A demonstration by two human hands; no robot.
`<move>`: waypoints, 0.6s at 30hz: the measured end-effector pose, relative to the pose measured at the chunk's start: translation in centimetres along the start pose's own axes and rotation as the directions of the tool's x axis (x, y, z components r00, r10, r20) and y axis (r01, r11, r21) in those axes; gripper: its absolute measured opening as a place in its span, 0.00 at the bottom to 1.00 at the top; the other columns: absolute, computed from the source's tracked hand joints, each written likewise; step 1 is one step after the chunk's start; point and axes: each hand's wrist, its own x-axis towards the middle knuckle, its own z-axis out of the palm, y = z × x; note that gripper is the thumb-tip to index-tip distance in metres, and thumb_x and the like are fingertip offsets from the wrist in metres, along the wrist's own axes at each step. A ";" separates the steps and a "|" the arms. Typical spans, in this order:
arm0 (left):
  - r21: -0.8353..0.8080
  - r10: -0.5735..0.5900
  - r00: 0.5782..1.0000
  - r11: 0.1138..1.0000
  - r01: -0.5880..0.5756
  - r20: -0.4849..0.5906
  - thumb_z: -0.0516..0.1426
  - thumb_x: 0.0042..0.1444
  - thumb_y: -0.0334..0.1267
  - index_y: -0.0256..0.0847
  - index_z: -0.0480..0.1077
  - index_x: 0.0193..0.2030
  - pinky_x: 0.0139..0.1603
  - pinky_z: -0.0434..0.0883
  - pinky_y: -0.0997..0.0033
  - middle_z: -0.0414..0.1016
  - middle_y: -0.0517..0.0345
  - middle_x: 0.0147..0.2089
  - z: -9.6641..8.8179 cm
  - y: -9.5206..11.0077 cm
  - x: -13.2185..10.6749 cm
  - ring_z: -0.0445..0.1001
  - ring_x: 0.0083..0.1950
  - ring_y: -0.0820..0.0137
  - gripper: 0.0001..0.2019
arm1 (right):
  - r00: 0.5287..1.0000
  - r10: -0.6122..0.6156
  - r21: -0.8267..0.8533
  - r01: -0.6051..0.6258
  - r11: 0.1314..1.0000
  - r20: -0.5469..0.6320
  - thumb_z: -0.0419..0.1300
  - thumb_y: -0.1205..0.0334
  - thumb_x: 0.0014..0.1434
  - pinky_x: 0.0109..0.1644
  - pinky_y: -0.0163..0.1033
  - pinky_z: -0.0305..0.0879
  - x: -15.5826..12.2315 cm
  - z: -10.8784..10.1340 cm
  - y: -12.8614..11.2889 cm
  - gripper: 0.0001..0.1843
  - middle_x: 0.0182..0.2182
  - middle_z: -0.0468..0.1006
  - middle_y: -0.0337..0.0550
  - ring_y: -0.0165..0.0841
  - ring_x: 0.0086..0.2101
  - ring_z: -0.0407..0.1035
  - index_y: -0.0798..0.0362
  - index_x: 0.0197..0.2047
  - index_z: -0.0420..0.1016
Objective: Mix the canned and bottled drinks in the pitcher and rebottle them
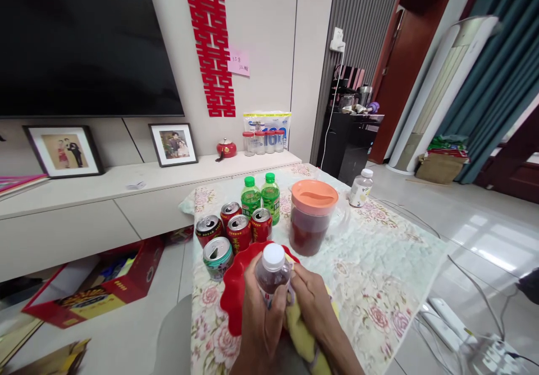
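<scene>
On the floral tablecloth (379,274), four red cans (239,232) cluster left of centre with a teal can (218,257) nearer, two green bottles (261,196) behind them. A jug (311,216) with an orange lid stands right of the cans, a small white-capped bottle (361,188) farther right. Far left, two framed photos (63,151) lean on a shelf under a TV (84,38); a red teapot (226,149) and jars (263,142) sit beside them
</scene>
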 end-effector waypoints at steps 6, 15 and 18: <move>0.053 0.063 0.991 0.997 -0.058 -0.114 0.66 0.53 0.54 0.40 0.67 0.60 0.52 0.82 0.52 0.80 0.43 0.55 -0.1 -1.0 0.4 0.83 0.53 0.51 0.33 | 0.995 -0.078 -0.119 0.071 0.990 -0.057 0.55 0.57 0.71 0.41 0.41 0.66 -0.7 0.7 1.2 0.17 0.30 0.78 0.45 0.39 0.34 0.71 0.51 0.30 0.75; 0.006 -0.066 0.989 0.998 0.067 -0.134 0.66 0.54 0.57 0.42 0.62 0.63 0.52 0.82 0.51 0.79 0.42 0.59 0.2 0.2 -0.2 0.82 0.55 0.50 0.35 | 0.928 -0.290 -0.041 0.289 0.957 -0.232 0.59 0.67 0.71 0.58 0.39 0.73 -2.2 -0.1 -2.1 0.20 0.54 0.81 0.43 0.35 0.55 0.76 0.41 0.61 0.80; -0.007 -0.028 0.998 1.000 0.028 -0.056 0.57 0.65 0.55 0.44 0.62 0.69 0.61 0.79 0.53 0.75 0.43 0.67 -0.1 0.9 -0.4 0.78 0.64 0.50 0.30 | 0.910 -0.323 -0.134 0.297 0.946 -0.261 0.56 0.69 0.71 0.62 0.42 0.72 -2.0 1.1 -1.7 0.23 0.58 0.79 0.46 0.37 0.60 0.73 0.43 0.64 0.78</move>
